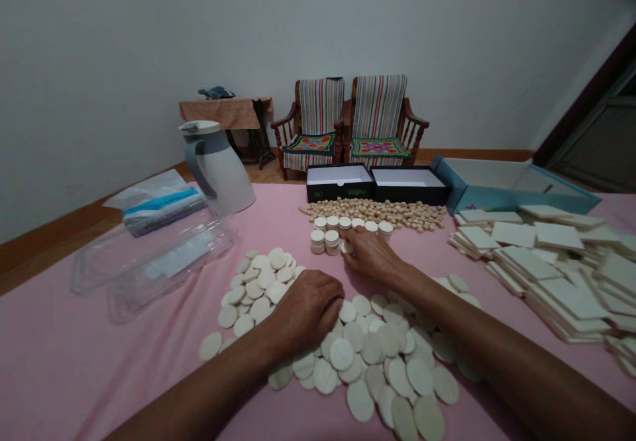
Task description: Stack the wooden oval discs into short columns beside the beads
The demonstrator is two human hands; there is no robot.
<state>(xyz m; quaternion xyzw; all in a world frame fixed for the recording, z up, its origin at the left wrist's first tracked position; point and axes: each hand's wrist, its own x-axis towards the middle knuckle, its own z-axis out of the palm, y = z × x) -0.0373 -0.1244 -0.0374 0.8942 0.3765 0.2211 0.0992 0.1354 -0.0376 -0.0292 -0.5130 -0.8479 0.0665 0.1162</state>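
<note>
Round, flat wooden discs (342, 353) lie in a loose spread over the pink cloth, around and under both forearms. Beyond them, short stacks of discs (332, 242) stand in two rows. My right hand (370, 253) is at the front row, its fingers closed on a small stack of wooden discs (346, 247) beside the others. My left hand (313, 302) rests above the loose discs with its fingers curled down. Whatever those fingers hold is hidden beneath the hand.
Small wooden pieces (382, 212) are heaped behind the stacks, before two black boxes (340, 183). Square wooden boards (556, 282) and a blue box (511, 186) occupy the right. At left are a jug (223, 173), a tissue pack (161, 209) and clear plastic trays (163, 262).
</note>
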